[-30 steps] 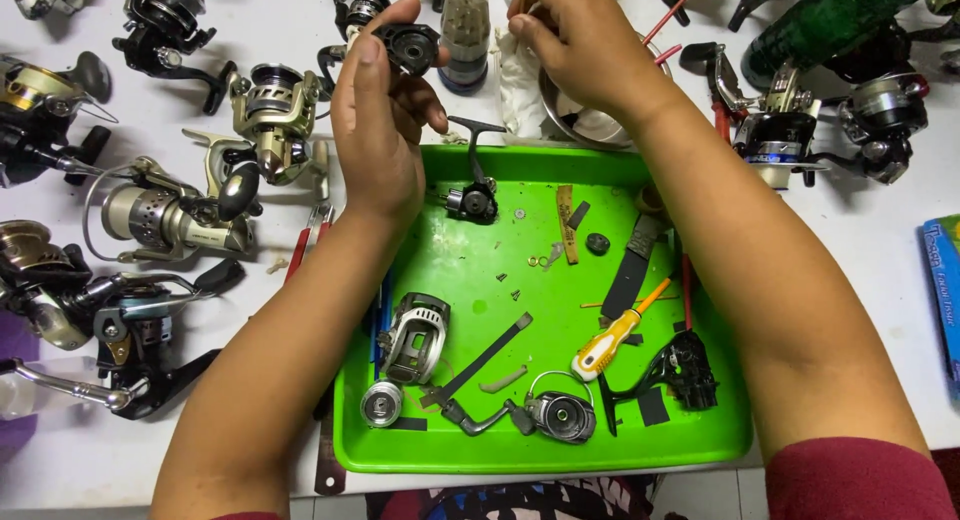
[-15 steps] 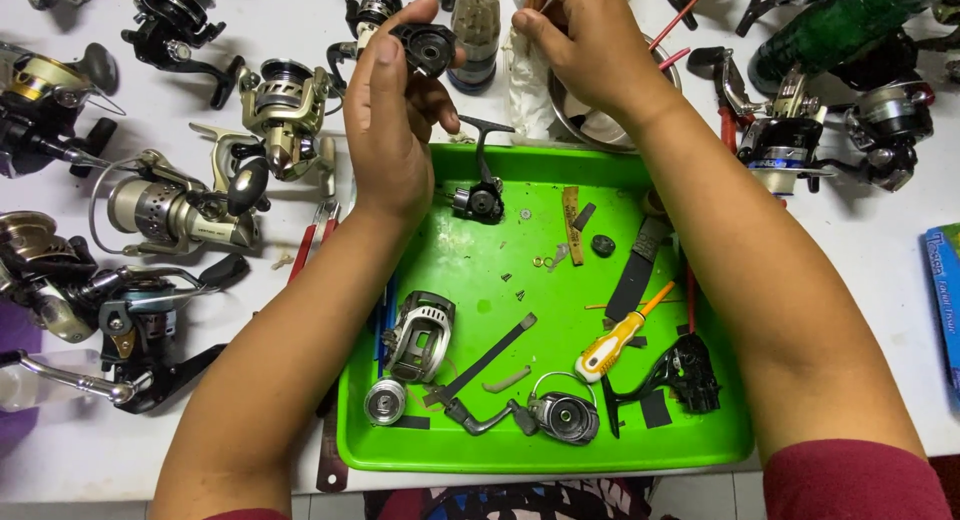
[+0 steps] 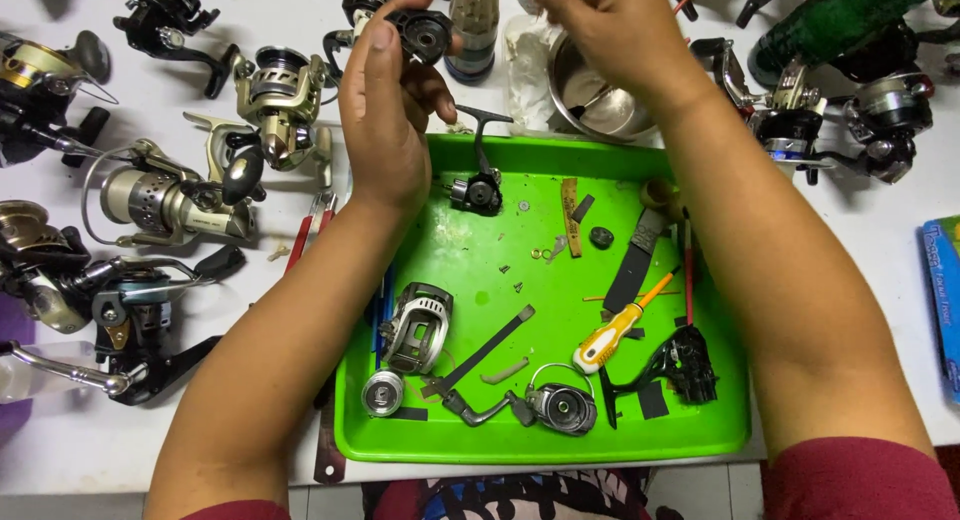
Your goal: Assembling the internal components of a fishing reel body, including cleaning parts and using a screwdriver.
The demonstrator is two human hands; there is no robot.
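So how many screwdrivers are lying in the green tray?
1 that I can tell: a screwdriver with a yellow and white handle, lying slanted right of the middle of the green tray. Other thin tools beside it may be more, but the arm partly hides them.

Green tray (image 3: 700,435), yellow-handled screwdriver (image 3: 610,340)

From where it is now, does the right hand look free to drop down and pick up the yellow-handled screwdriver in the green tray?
Probably yes. The right hand is up over the metal bowl, and the yellow-handled screwdriver lies uncovered in the green tray, with nothing over it. Whether the fingers are already pinching something small is unclear.
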